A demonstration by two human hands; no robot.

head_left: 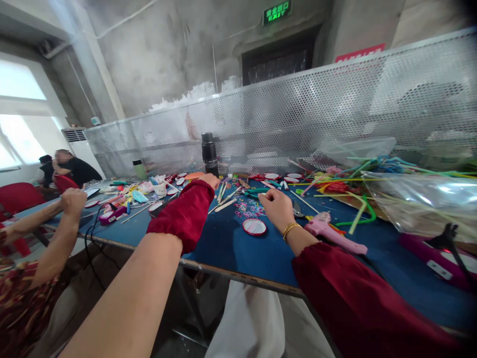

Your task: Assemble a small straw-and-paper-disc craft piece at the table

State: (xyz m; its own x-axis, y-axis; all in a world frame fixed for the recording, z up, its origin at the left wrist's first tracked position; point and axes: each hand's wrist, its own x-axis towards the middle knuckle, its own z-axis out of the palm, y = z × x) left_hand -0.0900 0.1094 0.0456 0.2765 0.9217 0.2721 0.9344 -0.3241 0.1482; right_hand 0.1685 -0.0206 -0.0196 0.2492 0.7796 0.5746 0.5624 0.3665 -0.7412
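My left hand reaches over the far part of the table beside some thin wooden sticks. Its fingers are mostly hidden behind the back of the hand and the dark red sleeve. My right hand, with a gold bracelet at the wrist, is raised with thumb and fingers closed together; whatever they may hold is too small to make out. Near its fingertips lies a teal-handled tool. Below and left are small coloured loops in a loose heap and a round white disc with a red rim.
Right of my right hand lies a pink glue gun, then a purple power strip. Plastic bags and coloured strips crowd the right. A black bottle stands before the perforated metal screen. A co-worker's hands are at left.
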